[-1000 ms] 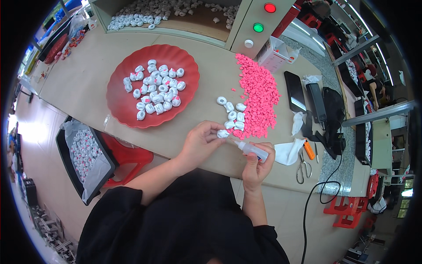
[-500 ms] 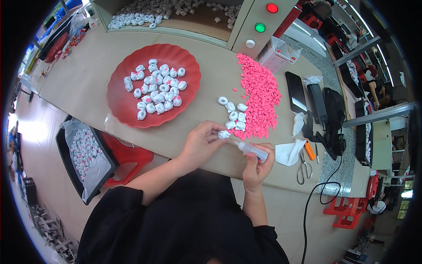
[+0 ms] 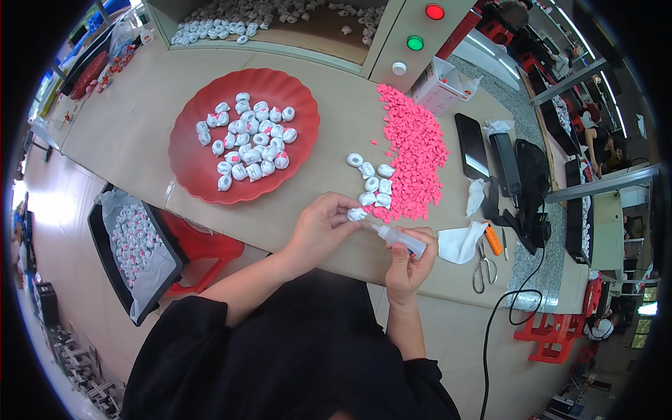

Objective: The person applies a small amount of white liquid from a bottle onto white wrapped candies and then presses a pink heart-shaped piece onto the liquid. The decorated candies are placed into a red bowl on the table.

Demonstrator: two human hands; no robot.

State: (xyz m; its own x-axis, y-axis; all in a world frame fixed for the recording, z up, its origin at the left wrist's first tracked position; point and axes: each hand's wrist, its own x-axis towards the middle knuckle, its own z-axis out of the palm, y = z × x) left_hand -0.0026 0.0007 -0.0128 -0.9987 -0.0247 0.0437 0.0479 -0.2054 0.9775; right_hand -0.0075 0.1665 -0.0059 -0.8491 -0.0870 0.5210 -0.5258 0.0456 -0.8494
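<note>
Between the fingertips of my left hand (image 3: 325,225) is a small white rounded piece (image 3: 356,214). My right hand (image 3: 411,264) is wrapped round a small translucent squeeze bottle (image 3: 403,240), whose thin nozzle points at that piece; whether the tip touches it I cannot tell. Just beyond my fingers, several more white pieces (image 3: 371,184) lie in a loose cluster on the table. They border a large spread of small pink pieces (image 3: 414,150). To the left, a red scalloped plate (image 3: 192,178) holds many white pieces, some with pink bits showing.
Scissors (image 3: 483,269), an orange-handled tool (image 3: 493,240), a white cloth (image 3: 462,243) and a black phone (image 3: 471,145) lie at the right. A cabinet with red and green buttons (image 3: 415,43) stands behind. At lower left, a lined black crate (image 3: 136,245) of white pieces sits by a red stool (image 3: 203,252).
</note>
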